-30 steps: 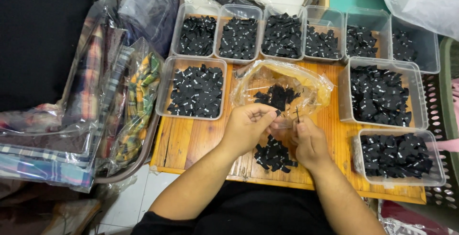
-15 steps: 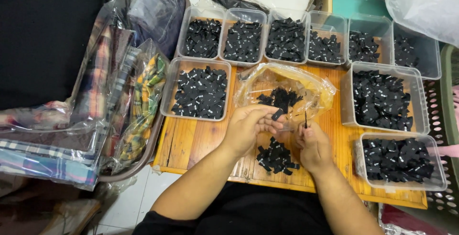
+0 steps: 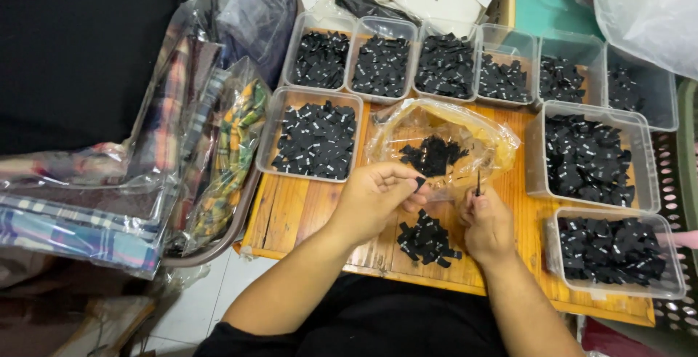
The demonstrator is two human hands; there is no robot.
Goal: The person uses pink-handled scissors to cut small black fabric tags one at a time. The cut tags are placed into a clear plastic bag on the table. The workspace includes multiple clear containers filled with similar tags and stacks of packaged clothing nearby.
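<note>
Two hands sorting small black tags over a wooden bench [image 3: 305,208].
The left hand [image 3: 374,201] pinches one black tag [image 3: 419,181] in its grip; the right hand [image 3: 487,222] is pressed together on a thin dark tool [image 3: 478,182]. A loose pile [image 3: 427,239] lies between them, a clear bag [image 3: 443,146] just beyond. Nine clear tubs [image 3: 317,139] hold tags. Since a second ago, the hands sit slightly lower.

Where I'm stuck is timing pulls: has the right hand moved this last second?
Yes: the right hand has drawn slightly rightward, off the left hand, judged against the pile of small black fabric labels on the wooden table.
</note>
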